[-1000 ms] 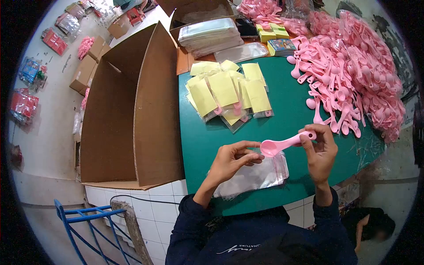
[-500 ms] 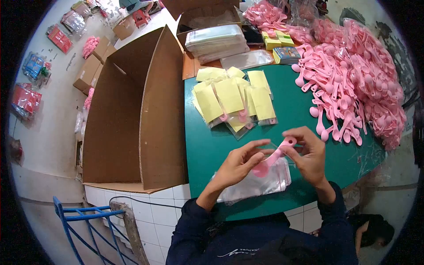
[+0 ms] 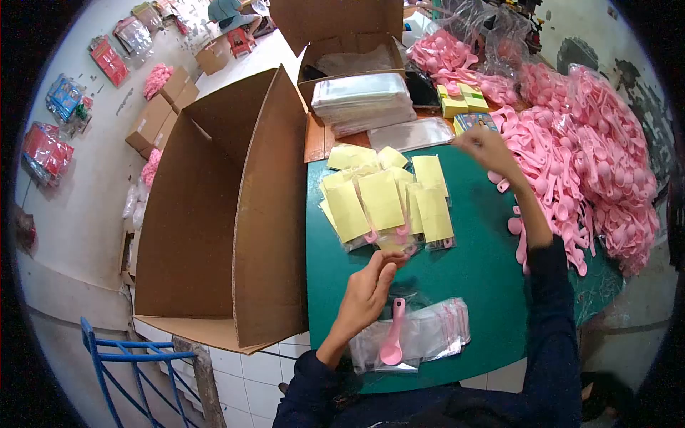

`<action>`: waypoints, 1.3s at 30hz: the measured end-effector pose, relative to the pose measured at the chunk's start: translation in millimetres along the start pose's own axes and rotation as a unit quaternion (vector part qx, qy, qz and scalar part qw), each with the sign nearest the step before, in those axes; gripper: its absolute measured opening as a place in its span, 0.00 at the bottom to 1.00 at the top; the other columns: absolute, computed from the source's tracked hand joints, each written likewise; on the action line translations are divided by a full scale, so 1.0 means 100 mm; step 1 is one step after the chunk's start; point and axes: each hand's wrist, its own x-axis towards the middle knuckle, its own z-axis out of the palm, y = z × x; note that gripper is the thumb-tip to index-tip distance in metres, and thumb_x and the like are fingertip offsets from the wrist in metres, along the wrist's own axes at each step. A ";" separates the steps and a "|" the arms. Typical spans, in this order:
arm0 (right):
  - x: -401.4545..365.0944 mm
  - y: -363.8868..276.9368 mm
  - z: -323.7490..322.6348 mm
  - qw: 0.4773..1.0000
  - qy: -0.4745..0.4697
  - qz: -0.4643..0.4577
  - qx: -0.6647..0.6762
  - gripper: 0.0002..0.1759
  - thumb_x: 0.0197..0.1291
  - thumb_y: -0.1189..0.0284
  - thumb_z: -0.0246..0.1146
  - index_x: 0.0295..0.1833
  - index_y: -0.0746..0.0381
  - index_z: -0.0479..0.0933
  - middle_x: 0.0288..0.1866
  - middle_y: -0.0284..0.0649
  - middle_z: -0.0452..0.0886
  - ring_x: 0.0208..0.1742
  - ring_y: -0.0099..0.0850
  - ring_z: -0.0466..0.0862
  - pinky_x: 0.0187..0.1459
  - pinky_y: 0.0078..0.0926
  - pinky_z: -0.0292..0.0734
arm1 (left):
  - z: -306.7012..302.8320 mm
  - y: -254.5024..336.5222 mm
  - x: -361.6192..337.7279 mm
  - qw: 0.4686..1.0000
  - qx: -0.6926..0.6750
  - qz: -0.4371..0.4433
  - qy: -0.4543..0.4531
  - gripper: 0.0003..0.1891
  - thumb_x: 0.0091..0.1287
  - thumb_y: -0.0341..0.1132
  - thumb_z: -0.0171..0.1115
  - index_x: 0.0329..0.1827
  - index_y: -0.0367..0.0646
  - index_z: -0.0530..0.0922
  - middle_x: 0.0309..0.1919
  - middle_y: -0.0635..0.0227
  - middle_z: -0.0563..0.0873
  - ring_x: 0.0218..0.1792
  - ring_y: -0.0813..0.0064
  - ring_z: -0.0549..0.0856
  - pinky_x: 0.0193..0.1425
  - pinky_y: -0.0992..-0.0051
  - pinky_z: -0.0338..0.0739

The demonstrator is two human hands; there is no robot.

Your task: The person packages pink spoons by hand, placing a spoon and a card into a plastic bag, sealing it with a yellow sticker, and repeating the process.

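Observation:
A pink spoon (image 3: 396,334) lies on a stack of clear plastic bags (image 3: 439,328) near the table's front edge, apparently inside or on the top bag. My left hand (image 3: 367,296) hovers just beyond it, fingers stretched out and thumb apart, holding nothing I can see. My right hand (image 3: 491,151) reaches far forward to the stack of printed cards (image 3: 474,123), its fingers bent and blurred; what they touch is hidden. Bagged spoons with yellow cards (image 3: 382,200) lie piled beyond my left hand.
A heap of pink spoons (image 3: 556,164) covers the right side of the green table (image 3: 485,278). A large open cardboard box (image 3: 267,214) stands at the left. Stacked clear bags (image 3: 364,100) and yellow card bundles (image 3: 464,101) lie at the back. A blue metal rack (image 3: 135,357) stands lower left.
The spoon that both hands held now lies on the bag stack. My right hand has moved forward to the cards. My left hand has drawn slightly left, away from the spoon.

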 end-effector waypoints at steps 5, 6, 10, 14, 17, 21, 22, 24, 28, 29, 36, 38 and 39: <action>0.31 1.28 -0.02 0.932 0.099 0.271 -0.221 0.19 0.54 0.59 0.60 0.33 0.67 0.80 0.30 0.53 0.81 0.33 0.45 0.82 0.36 0.42 0.74 | -0.27 0.13 -0.24 0.942 0.313 -0.089 -0.080 0.15 0.66 0.44 0.56 0.40 0.39 0.78 0.34 0.56 0.82 0.35 0.58 0.83 0.39 0.68 0.76; 0.33 1.34 -0.04 0.932 0.093 0.293 -0.193 0.20 0.54 0.59 0.59 0.33 0.68 0.80 0.32 0.55 0.81 0.36 0.48 0.82 0.39 0.44 0.74 | -0.26 0.13 -0.31 0.933 0.332 -0.096 -0.102 0.16 0.66 0.46 0.57 0.39 0.39 0.78 0.34 0.57 0.82 0.34 0.58 0.83 0.37 0.67 0.76; 0.38 1.66 -0.01 0.914 0.108 0.292 -0.262 0.19 0.54 0.60 0.57 0.36 0.67 0.80 0.37 0.56 0.81 0.42 0.51 0.82 0.44 0.47 0.74 | -0.17 0.04 -0.43 0.947 0.282 -0.115 -0.103 0.16 0.60 0.45 0.65 0.37 0.39 0.79 0.32 0.59 0.84 0.28 0.64 0.84 0.33 0.70 0.77; 0.32 1.30 -0.07 0.889 0.238 0.278 -0.274 0.16 0.52 0.66 0.60 0.44 0.64 0.76 0.39 0.50 0.82 0.39 0.44 0.83 0.39 0.39 0.75 | -0.14 -0.06 -0.43 0.962 0.231 -0.092 -0.111 0.13 0.59 0.38 0.67 0.38 0.38 0.78 0.31 0.62 0.84 0.28 0.72 0.84 0.33 0.74 0.76; 0.09 0.74 -0.18 0.945 0.247 0.144 -0.157 0.12 0.55 0.69 0.60 0.42 0.65 0.75 0.36 0.48 0.82 0.38 0.37 0.83 0.37 0.33 0.75 | -0.17 -0.04 -0.40 0.983 0.114 -0.098 -0.104 0.11 0.61 0.35 0.66 0.39 0.37 0.77 0.29 0.66 0.84 0.29 0.79 0.83 0.34 0.77 0.76; -0.52 -0.63 -0.36 0.983 0.070 0.120 0.123 0.11 0.57 0.72 0.59 0.44 0.64 0.74 0.37 0.37 0.80 0.37 0.25 0.80 0.37 0.28 0.76 | -0.18 -0.06 -0.45 0.983 -0.038 -0.132 -0.126 0.08 0.67 0.30 0.58 0.44 0.36 0.70 0.38 0.63 0.83 0.43 0.80 0.81 0.46 0.78 0.76; -0.69 -0.96 -0.40 0.976 0.031 0.141 0.163 0.10 0.58 0.73 0.59 0.45 0.64 0.73 0.37 0.35 0.80 0.37 0.23 0.80 0.35 0.26 0.76 | -0.17 -0.04 -0.45 0.977 -0.113 -0.104 -0.144 0.08 0.69 0.28 0.55 0.46 0.36 0.66 0.40 0.61 0.82 0.47 0.78 0.79 0.51 0.75 0.75; -0.98 -1.49 -0.50 0.943 -0.018 0.153 0.294 0.08 0.59 0.77 0.59 0.45 0.64 0.72 0.37 0.35 0.79 0.37 0.21 0.79 0.31 0.20 0.77 | -0.16 0.09 -0.46 0.983 -0.114 -0.080 -0.122 0.08 0.69 0.27 0.54 0.45 0.37 0.66 0.42 0.59 0.82 0.47 0.77 0.80 0.51 0.75 0.76; -1.26 -2.04 -0.57 0.940 -0.008 0.141 0.310 0.07 0.60 0.82 0.58 0.44 0.66 0.70 0.37 0.35 0.77 0.38 0.20 0.79 0.31 0.18 0.79 | -0.11 0.33 -0.46 0.989 -0.101 -0.002 -0.108 0.10 0.68 0.25 0.55 0.47 0.38 0.64 0.48 0.47 0.81 0.47 0.73 0.81 0.51 0.73 0.76; -1.29 -2.11 -0.57 0.936 0.009 0.135 0.324 0.07 0.60 0.82 0.58 0.43 0.66 0.70 0.36 0.35 0.77 0.38 0.20 0.79 0.32 0.18 0.79 | -0.10 0.35 -0.45 0.987 -0.113 0.033 -0.108 0.10 0.68 0.25 0.54 0.47 0.39 0.64 0.48 0.45 0.81 0.47 0.72 0.82 0.51 0.73 0.76; -1.38 -2.34 -0.58 0.914 0.068 0.095 0.389 0.07 0.58 0.83 0.60 0.41 0.67 0.71 0.36 0.37 0.78 0.37 0.22 0.79 0.34 0.20 0.80 | -0.04 0.55 -0.47 0.991 -0.116 0.044 -0.055 0.16 0.63 0.22 0.59 0.53 0.38 0.67 0.41 0.54 0.85 0.45 0.69 0.85 0.47 0.74 0.81; -1.37 -2.31 -0.63 0.959 0.019 0.020 0.284 0.07 0.56 0.84 0.61 0.39 0.67 0.72 0.35 0.38 0.78 0.37 0.24 0.80 0.34 0.23 0.79 | -0.05 0.54 -0.48 0.993 -0.098 0.047 -0.045 0.16 0.62 0.22 0.60 0.52 0.38 0.69 0.41 0.55 0.86 0.45 0.70 0.85 0.46 0.74 0.81; -1.37 -2.30 -0.66 0.973 -0.004 -0.017 0.228 0.07 0.54 0.84 0.62 0.38 0.67 0.73 0.35 0.39 0.78 0.36 0.25 0.81 0.35 0.24 0.78 | -0.06 0.54 -0.48 0.994 -0.089 0.050 -0.041 0.16 0.62 0.22 0.60 0.52 0.39 0.70 0.41 0.56 0.86 0.44 0.70 0.86 0.45 0.74 0.82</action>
